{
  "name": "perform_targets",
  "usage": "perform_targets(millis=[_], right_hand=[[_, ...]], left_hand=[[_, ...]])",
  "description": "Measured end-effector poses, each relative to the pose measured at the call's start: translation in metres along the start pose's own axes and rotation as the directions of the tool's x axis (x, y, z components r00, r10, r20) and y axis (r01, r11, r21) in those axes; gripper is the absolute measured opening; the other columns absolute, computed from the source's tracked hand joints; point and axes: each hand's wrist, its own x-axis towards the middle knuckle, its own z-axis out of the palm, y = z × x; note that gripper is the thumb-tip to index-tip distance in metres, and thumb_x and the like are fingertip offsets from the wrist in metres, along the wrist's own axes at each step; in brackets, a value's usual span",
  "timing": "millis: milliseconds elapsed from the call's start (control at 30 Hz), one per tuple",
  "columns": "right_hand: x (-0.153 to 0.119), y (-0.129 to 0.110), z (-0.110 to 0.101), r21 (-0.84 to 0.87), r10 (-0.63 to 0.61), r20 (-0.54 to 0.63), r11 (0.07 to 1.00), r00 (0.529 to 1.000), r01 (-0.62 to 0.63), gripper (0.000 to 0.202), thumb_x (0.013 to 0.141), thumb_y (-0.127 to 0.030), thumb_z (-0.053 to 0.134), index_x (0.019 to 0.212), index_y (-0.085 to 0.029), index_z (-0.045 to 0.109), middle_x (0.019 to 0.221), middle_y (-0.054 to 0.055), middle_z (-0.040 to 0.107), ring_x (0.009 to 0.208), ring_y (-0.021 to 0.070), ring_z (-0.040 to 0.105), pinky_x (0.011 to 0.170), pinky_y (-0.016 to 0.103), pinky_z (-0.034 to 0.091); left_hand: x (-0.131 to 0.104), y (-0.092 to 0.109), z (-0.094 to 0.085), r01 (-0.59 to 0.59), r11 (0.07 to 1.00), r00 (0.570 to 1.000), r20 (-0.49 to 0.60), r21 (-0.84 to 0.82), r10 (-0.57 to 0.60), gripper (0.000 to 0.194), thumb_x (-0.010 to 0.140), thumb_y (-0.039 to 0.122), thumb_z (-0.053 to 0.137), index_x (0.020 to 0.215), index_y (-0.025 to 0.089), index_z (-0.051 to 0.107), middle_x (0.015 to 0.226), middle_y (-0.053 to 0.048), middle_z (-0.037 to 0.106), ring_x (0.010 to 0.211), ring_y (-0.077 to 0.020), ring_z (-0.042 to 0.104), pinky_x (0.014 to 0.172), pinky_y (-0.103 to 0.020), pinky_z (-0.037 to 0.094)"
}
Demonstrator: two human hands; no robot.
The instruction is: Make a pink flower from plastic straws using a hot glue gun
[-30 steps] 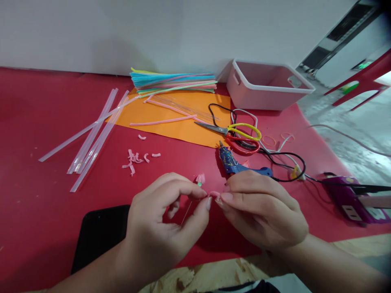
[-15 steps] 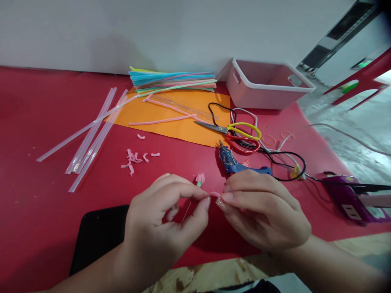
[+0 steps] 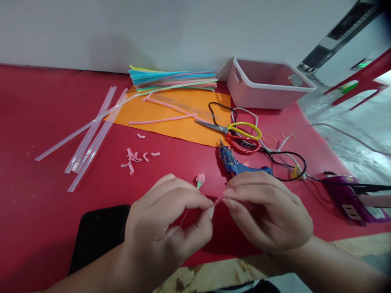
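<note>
While the left hand [image 3: 154, 217] and right hand [image 3: 273, 207] each pinch one end, the small pink strip [image 3: 218, 201] spans their fingertips, its long axis running grip to grip, with the pink bud [image 3: 200, 178] just beyond the left fingers.

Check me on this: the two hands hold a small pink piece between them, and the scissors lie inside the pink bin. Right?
Not quite: the head view shows the scissors lying outside the pink bin, partly over the orange sheet. The left hand and right hand do hold a small pink piece between them.
</note>
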Motion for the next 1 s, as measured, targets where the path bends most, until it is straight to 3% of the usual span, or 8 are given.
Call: perform_targets(millis=[367, 600, 733, 833, 900, 1000], right_hand=[[-0.005, 0.003, -0.002, -0.123, -0.122, -0.052, 0.986, 0.991, 0.115, 0.018, 0.08, -0.005, 0.071, 0.093, -0.017, 0.068, 0.077, 0.001, 0.073, 0.072, 0.013, 0.071, 0.065, 0.022, 0.064], [-0.008, 0.005, -0.002, -0.133, 0.004, -0.001, 0.991, 1.0, -0.005, 0.027, 0.083, -0.001, 0.059, 0.105, -0.015, 0.065, 0.09, 0.006, 0.073, 0.088, 0.0156, 0.069, 0.077, 0.027, 0.06], [-0.009, 0.009, -0.001, 0.04, 0.075, -0.071, 0.997, 0.995, -0.072, 0.015, 0.082, -0.005, 0.048, 0.083, -0.019, 0.055, 0.071, 0.001, 0.054, 0.068, 0.0144, 0.058, 0.058, 0.03, 0.052], [-0.009, 0.01, -0.001, 0.157, 0.135, 0.004, 0.978, 0.991, -0.134, 0.02, 0.081, -0.005, 0.043, 0.069, -0.021, 0.042, 0.063, -0.003, 0.038, 0.055, 0.0106, 0.043, 0.048, 0.027, 0.039], [-0.009, 0.011, -0.002, 0.129, 0.157, 0.029, 0.979, 0.987, -0.159, 0.022, 0.083, -0.005, 0.045, 0.068, -0.02, 0.043, 0.061, -0.003, 0.04, 0.054, 0.0101, 0.043, 0.048, 0.027, 0.039], [-0.009, 0.015, -0.006, -0.052, 0.109, -0.087, 0.992, 0.99, -0.114, 0.018, 0.087, -0.005, 0.052, 0.079, -0.018, 0.061, 0.068, 0.001, 0.06, 0.065, 0.0134, 0.059, 0.059, 0.029, 0.051]], left_hand=[[-0.005, 0.001, 0.001, 0.031, 0.994, 0.999, -0.034, -0.107, -0.035, 0.018, 0.072, -0.001, 0.066, 0.072, 0.016, 0.064, 0.065, 0.001, 0.066, 0.062, -0.0092, 0.061, 0.068, -0.023, 0.055], [-0.011, -0.002, 0.005, 0.114, 0.981, 0.989, -0.081, -0.155, -0.127, 0.016, 0.073, 0.0, 0.065, 0.07, 0.016, 0.062, 0.066, 0.001, 0.065, 0.063, -0.009, 0.062, 0.065, -0.021, 0.054], [-0.013, -0.003, 0.006, 0.137, 0.978, 0.983, -0.098, -0.159, -0.154, 0.017, 0.072, 0.0, 0.066, 0.072, 0.017, 0.062, 0.067, 0.002, 0.063, 0.061, -0.0084, 0.06, 0.06, -0.02, 0.051], [-0.013, -0.005, 0.007, 0.183, 0.973, 0.974, -0.107, -0.142, -0.198, 0.017, 0.073, 0.002, 0.066, 0.071, 0.019, 0.062, 0.066, 0.004, 0.061, 0.052, -0.0059, 0.052, 0.048, -0.018, 0.042], [-0.012, -0.007, 0.007, 0.245, 0.96, 0.96, -0.107, -0.134, -0.26, 0.017, 0.073, 0.004, 0.065, 0.07, 0.02, 0.06, 0.066, 0.005, 0.059, 0.048, -0.005, 0.044, 0.043, -0.018, 0.035], [-0.008, -0.009, 0.006, 0.365, 0.916, 0.918, -0.098, -0.17, -0.384, 0.016, 0.075, 0.008, 0.065, 0.068, 0.02, 0.06, 0.063, 0.006, 0.058, 0.049, -0.0057, 0.041, 0.042, -0.018, 0.034]])
